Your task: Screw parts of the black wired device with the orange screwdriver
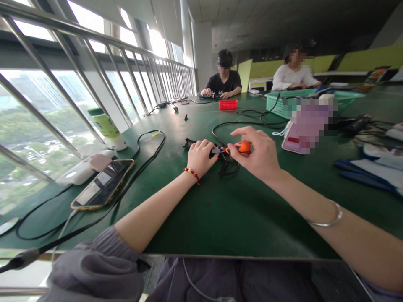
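Near the middle of the green table (pixel 189 209), my left hand (pixel 200 157) is closed on a dark device with a black casing (pixel 189 144), pressing it against the tabletop. Thin coloured wires and dark parts show at its right end, while my fingers cover much of the rest. My right hand (pixel 260 151) grips a tool with a rounded orange handle (pixel 242 147) between thumb and fingers, index finger raised. The tool points left at the device, close to my left thumb. Its exact kind is unclear, as the working end is small and partly hidden. A black cable (pixel 229 170) lies just below.
Left are a phone (pixel 102 184), a white case (pixel 74 170), a green-and-white cup (pixel 108 130) and black cables. A red bin (pixel 228 105), a green basket (pixel 277 107) and an upright pink phone (pixel 307 130) stand beyond. Blue-white gloves (pixel 371 172) lie right. Two people sit across.
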`<state>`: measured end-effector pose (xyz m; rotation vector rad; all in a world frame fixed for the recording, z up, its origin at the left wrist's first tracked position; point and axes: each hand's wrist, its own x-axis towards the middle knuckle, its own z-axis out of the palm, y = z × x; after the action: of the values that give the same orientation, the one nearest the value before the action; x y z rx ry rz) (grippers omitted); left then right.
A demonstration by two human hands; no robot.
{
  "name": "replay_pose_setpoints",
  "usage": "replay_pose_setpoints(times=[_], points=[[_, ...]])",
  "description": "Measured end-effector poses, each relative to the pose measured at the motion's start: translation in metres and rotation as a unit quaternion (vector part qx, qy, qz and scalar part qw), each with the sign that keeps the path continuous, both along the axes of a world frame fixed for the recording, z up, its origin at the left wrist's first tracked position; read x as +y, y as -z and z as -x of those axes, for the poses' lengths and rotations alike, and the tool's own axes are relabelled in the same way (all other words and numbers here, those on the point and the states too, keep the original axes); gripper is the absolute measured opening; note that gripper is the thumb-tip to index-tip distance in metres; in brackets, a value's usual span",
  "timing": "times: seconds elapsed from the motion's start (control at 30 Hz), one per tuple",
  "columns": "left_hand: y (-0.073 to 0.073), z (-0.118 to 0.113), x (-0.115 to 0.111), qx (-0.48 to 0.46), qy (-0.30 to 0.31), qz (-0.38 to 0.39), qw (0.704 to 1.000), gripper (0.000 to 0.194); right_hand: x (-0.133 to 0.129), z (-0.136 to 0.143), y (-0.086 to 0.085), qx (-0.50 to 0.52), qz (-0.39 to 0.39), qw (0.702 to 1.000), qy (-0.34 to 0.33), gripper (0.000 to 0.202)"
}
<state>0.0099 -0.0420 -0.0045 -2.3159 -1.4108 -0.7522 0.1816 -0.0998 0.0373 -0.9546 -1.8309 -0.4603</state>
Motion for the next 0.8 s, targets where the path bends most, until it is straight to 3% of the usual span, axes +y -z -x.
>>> replay_pose_setpoints(times=[0.13,0.33,0.5,0.6,0.7,0.8], points=[[0.000,0.000,0.000,0.001,0.000,-0.006,1.000,0.014,0.001,-0.001,-0.001,-0.002,-0.035,0.999,-0.038,0.034],[0.000,0.000,0.000,0.000,0.003,0.006,1.000,0.017,0.000,0.001,0.000,-0.003,-0.012,1.000,0.002,0.015],[-0.006,-0.001,-0.005,-0.003,0.007,-0.010,1.000,0.024,0.000,-0.001,-0.001,0.000,-0.027,0.999,-0.019,0.033],[-0.013,-0.006,-0.015,0.040,0.007,-0.028,0.999,0.026,0.000,-0.001,-0.001,-0.002,-0.023,1.000,-0.015,0.026],[-0.018,-0.015,-0.028,0.094,-0.004,0.012,0.995,0.025,0.000,-0.001,0.001,0.006,-0.019,1.000,0.017,0.014],[-0.020,-0.022,-0.038,0.115,-0.061,0.073,0.989,0.027,0.001,-0.001,0.000,0.020,-0.025,0.999,0.026,0.020]])
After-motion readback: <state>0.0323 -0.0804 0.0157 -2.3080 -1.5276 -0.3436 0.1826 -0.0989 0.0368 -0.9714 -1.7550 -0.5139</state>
